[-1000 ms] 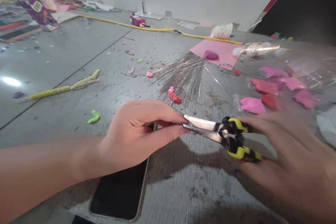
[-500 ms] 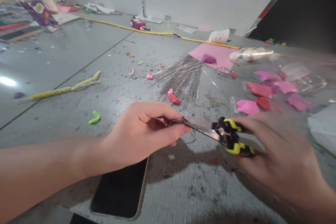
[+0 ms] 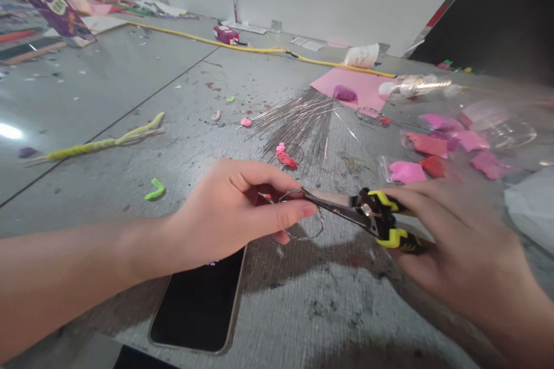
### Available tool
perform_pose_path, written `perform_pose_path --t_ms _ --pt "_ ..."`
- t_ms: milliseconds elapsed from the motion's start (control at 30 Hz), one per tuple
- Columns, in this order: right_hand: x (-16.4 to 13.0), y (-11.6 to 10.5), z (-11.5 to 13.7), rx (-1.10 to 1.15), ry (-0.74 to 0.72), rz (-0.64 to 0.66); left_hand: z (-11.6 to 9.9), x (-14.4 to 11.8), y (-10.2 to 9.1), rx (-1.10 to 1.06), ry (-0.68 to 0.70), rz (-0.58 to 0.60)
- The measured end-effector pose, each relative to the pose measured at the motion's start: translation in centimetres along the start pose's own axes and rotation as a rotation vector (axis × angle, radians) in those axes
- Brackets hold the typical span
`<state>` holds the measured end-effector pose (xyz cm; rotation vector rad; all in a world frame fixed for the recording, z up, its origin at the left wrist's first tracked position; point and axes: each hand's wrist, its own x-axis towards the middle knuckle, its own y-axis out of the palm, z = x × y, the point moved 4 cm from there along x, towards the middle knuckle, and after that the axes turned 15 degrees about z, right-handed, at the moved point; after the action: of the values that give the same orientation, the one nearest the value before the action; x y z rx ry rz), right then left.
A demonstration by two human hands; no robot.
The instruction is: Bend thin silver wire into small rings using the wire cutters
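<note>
Between the thumb and fingers of my left hand [image 3: 242,213] is a thin wire ring [image 3: 321,223], its loop hanging below the thumb. A bit of red shows behind the fingers; the rest there is hidden. My right hand [image 3: 463,248] is closed around the black and yellow handles of pliers [image 3: 367,210]. Their long jaws point left and meet the wire at my left fingertips; whether they clamp it I cannot tell. Just beyond my left hand lies another wire ring with pink and red clay [image 3: 285,155] on it.
Thin metal wires [image 3: 303,121] fan out toward a pink sheet [image 3: 359,86] with a purple lump. Packets of pink and red clay [image 3: 407,172] lie at right. A phone [image 3: 197,311] rests under my left wrist. A yellow-green twisted stick [image 3: 95,147] and a green clay piece [image 3: 154,190] lie left.
The pliers' handles have shifted slightly right and the jaws look a little more closed. More of the wire loop shows below my left thumb. The phone's screen now shows a small lit mark.
</note>
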<state>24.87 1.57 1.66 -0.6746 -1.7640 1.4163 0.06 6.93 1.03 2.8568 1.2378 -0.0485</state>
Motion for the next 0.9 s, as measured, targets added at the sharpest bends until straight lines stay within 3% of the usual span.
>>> perform_pose_path --t_ms 167,300,533,633,733,900 --pt "0.0 -0.1 0.0 -0.026 -0.003 -0.003 0.0 0.0 0.1 -0.055 -0.026 0.010" --pt "0.2 0.3 0.1 -0.034 0.077 0.009 0.3 0.2 0.2 -0.105 -0.083 0.047" --pt "0.4 0.8 0.0 0.005 0.156 0.011 0.9 0.2 -0.2 -0.066 -0.204 0.006" --pt "0.3 1.7 -0.9 0.031 0.320 0.011 0.7 0.3 -0.2 -0.073 -0.203 -0.016" --pt "0.0 3.4 -2.5 0.055 0.529 0.143 0.7 0.4 0.1 -0.133 -0.187 0.007" --pt "-0.1 5.3 -4.2 0.062 0.596 0.261 1.5 0.7 0.3 -0.443 -0.132 0.018"
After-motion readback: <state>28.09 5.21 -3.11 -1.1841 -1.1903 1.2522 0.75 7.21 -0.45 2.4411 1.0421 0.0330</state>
